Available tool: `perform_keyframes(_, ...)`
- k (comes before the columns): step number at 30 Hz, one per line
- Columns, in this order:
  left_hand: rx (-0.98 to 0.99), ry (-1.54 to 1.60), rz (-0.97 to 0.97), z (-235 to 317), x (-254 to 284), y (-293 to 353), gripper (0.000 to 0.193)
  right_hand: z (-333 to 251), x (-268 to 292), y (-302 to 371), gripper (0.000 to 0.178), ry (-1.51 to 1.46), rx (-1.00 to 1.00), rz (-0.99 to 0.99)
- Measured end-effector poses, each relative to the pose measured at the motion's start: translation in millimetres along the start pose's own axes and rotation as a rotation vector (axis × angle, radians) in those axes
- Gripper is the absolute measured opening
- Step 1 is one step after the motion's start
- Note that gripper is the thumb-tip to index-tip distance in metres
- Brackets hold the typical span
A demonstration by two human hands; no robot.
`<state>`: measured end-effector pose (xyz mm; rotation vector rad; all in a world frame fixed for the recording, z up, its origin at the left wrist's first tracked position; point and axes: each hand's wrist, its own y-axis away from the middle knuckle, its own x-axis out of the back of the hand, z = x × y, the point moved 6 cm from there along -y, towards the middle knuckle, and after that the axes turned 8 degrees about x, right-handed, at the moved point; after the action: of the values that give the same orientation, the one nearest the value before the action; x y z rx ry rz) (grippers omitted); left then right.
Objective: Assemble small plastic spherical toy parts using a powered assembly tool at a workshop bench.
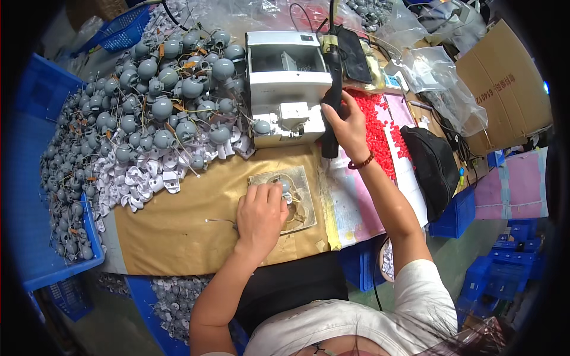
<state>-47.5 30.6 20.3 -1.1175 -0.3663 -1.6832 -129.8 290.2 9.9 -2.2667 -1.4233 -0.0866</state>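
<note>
A worktable covered in tan sheeting (178, 231) spreads across the centre, in a cluttered workshop with a green floor. Toward 10 o'clock lies a large heap of grey ball-shaped plastic parts (161, 108), with white moulded plastic pieces (139, 184) along its near edge. A boxy white machine (288, 86) stands at 12 o'clock, small red plastic pieces (371, 127) at 2, a black fabric pouch (428, 172) at 3, and a deep blue plastic bin (47, 261) at 8.

At the centre, a grey rounded part (285, 186) sits on a square, flat fixture board (306, 204); the hand hides much of it, so its long axis cannot be told. The long black handheld tool (333, 71) runs from 12 to 6 o'clock, lower end toward 6, just right of the machine.

The left hand (261, 213) has its fingers bent close together over the grey part; whether they pinch it cannot be told. The right hand (347, 127) is wrapped around the tool, thumb in front.
</note>
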Motion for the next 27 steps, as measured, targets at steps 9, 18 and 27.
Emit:
perform_keyframes(9,0.018,0.067,0.009,4.6,-2.1,-0.7,0.036,-163.8,3.9,-14.1,0.055,-0.56,0.49,0.012)
perform_keyframes(18,0.024,0.035,0.016,-0.9,-0.8,-0.3,0.036,-135.5,-61.0,-52.3,0.037,-0.289,0.307,-0.059)
perform_keyframes(27,0.046,0.08,0.022,-2.9,-1.2,0.0,0.034,-139.4,-56.6,35.6,0.045,-0.467,0.045,-0.226)
